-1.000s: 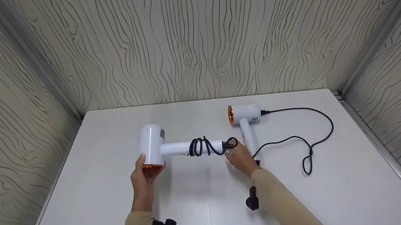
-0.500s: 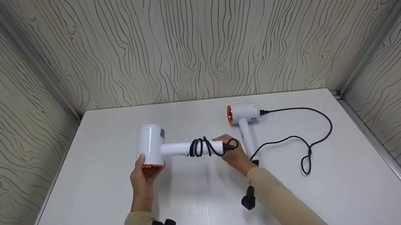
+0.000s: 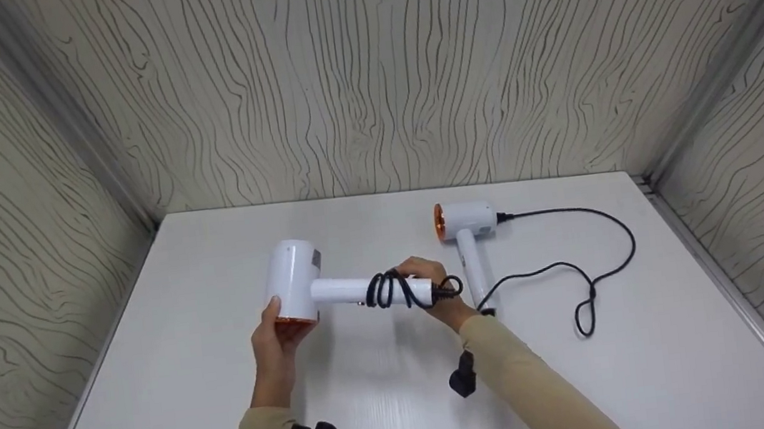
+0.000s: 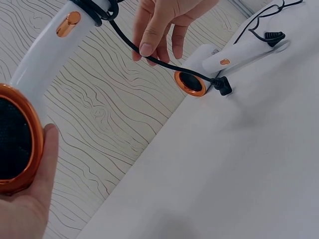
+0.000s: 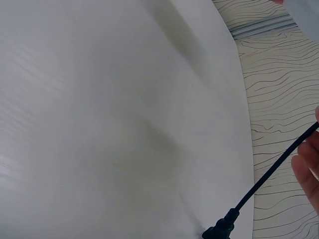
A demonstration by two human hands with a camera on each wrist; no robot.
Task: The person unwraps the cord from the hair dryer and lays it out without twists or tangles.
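Note:
A white hair dryer (image 3: 291, 279) with an orange rim is held up above the table, its handle pointing right. My left hand (image 3: 274, 356) grips its barrel near the orange end. Several turns of black cord (image 3: 385, 290) circle the handle. Behind the handle's end is my right hand (image 3: 424, 267), partly hidden in the head view. In the left wrist view, the right hand (image 4: 167, 25) pinches the loose cord (image 4: 172, 66) between thumb and fingers. The plug (image 4: 223, 86) dangles from that cord, also seen as a dark plug (image 5: 219, 230) in the right wrist view.
A second white hair dryer (image 3: 467, 219) lies on the white table (image 3: 157, 384) to the right, its black cord (image 3: 633, 243) looping loosely further right. Wood-patterned panels (image 3: 367, 79) enclose the table at the back and both sides.
My right hand has moved left and slightly up, from beyond the handle's end to behind the wrapped handle. The left hand and its hair dryer have stayed almost in place.

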